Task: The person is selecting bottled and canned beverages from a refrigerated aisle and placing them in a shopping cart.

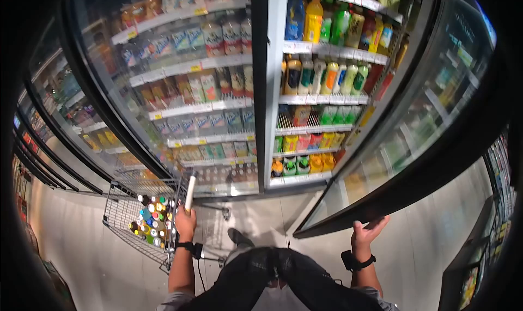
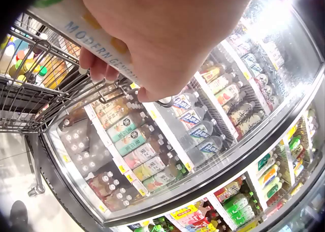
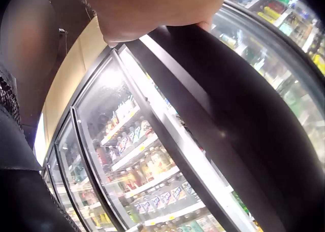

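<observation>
My left hand [image 1: 186, 224] is wrapped around the white handle [image 1: 190, 191] of a wire shopping cart [image 1: 128, 229]. In the left wrist view, that hand covers part of the handle's printed lettering. Several capped bottles [image 1: 155, 215] lie in the cart. On the other side, my right hand [image 1: 368, 236] rests against the black edge of a glass cooler door [image 1: 414, 194], its fingers extended along the frame. The door stands swung out from the cooler. Seen from the right wrist, the hand [image 3: 157, 13] is at the dark door frame [image 3: 218, 105], with its fingertips partly hidden.
Behind the swung-out door, lit shelves [image 1: 321, 99] hold rows of drink bottles. A closed glass door [image 1: 190, 93] covers more shelves to the left, with further cooler doors [image 1: 71, 109] beyond. Pale tile floor [image 1: 261, 215] lies underfoot; a display shelf [image 1: 474, 245] stands at the right.
</observation>
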Demonstrator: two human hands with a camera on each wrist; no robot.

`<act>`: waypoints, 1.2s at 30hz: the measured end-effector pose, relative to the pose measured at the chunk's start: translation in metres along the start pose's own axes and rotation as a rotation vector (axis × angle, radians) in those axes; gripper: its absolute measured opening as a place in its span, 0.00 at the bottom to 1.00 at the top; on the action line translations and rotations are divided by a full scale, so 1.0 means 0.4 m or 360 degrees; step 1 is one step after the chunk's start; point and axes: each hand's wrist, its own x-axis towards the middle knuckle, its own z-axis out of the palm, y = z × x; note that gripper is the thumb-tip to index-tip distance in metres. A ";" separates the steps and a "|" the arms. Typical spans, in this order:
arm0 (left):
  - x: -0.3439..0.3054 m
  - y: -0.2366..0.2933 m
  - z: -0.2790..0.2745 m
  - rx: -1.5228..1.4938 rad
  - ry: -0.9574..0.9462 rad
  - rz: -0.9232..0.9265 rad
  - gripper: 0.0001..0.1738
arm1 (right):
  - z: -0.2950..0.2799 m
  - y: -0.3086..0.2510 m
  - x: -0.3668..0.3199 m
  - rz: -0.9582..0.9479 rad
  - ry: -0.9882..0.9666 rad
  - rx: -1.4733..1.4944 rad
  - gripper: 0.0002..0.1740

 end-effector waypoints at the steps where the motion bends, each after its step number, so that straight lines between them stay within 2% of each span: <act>1: 0.014 -0.020 0.025 0.0015 0.0056 0.0080 0.28 | -0.026 0.028 -0.019 0.0055 0.0146 -0.0098 0.44; 2: 0.016 -0.034 0.037 0.0063 -0.0024 0.0038 0.28 | -0.051 0.040 -0.036 0.0106 0.0291 -0.0200 0.53; 3: 0.014 -0.034 0.042 0.0112 -0.0103 -0.0003 0.28 | -0.068 0.016 -0.046 0.0302 0.0428 -0.0248 0.55; 4: 0.024 0.020 0.006 0.0273 -0.0318 -0.0129 0.29 | -0.089 0.033 -0.053 0.0337 0.0464 -0.0185 0.54; 5: 0.023 0.025 0.018 0.0289 -0.0286 -0.0168 0.28 | -0.117 0.051 -0.056 0.0372 0.0502 -0.0123 0.52; 7: 0.030 0.038 0.021 0.0310 -0.0292 -0.0241 0.27 | -0.151 0.068 -0.047 0.0136 0.0532 -0.0225 0.50; 9: 0.032 0.047 0.019 0.0291 -0.0331 -0.0273 0.27 | -0.161 0.087 -0.024 -0.0150 0.0675 -0.0367 0.54; 10: 0.032 0.055 0.014 0.0273 -0.0327 -0.0279 0.27 | -0.173 0.098 -0.026 -0.0140 0.0675 -0.0377 0.54; 12: 0.036 0.060 0.016 0.0249 -0.0345 -0.0297 0.28 | -0.198 0.125 -0.034 -0.0191 0.0620 -0.0448 0.60; 13: 0.034 0.061 0.019 0.0257 -0.0351 -0.0294 0.28 | -0.213 0.136 -0.034 -0.0182 0.0620 -0.0454 0.60; 15: 0.030 0.072 0.022 0.0241 -0.0331 -0.0279 0.28 | -0.227 0.140 -0.024 -0.0216 0.0412 -0.0512 0.57; 16: 0.028 0.083 0.021 0.0248 -0.0341 -0.0277 0.28 | -0.205 0.126 -0.002 -0.0341 0.0522 -0.0573 0.58; 17: 0.025 0.094 0.019 0.0245 -0.0345 -0.0296 0.27 | -0.200 0.125 -0.008 -0.0333 0.0517 -0.0581 0.58; 19: 0.023 0.103 0.021 0.0248 -0.0358 -0.0314 0.27 | -0.198 0.122 -0.023 -0.0188 0.0496 -0.0582 0.65; 22: 0.027 0.100 0.042 0.0267 -0.0355 -0.0276 0.27 | -0.194 0.113 -0.025 -0.0127 0.0448 -0.0637 0.67; 29: 0.042 0.131 0.081 0.0152 -0.0398 -0.0123 0.28 | -0.183 0.121 -0.023 -0.0102 0.0495 -0.0488 0.68; 33: 0.038 0.172 0.090 0.0124 -0.0423 -0.0122 0.28 | -0.201 0.120 -0.015 -0.0084 0.0418 -0.0496 0.63; 36: 0.027 0.207 0.092 0.0072 -0.0450 -0.0115 0.28 | -0.158 0.079 -0.011 -0.0140 0.0574 -0.0410 0.55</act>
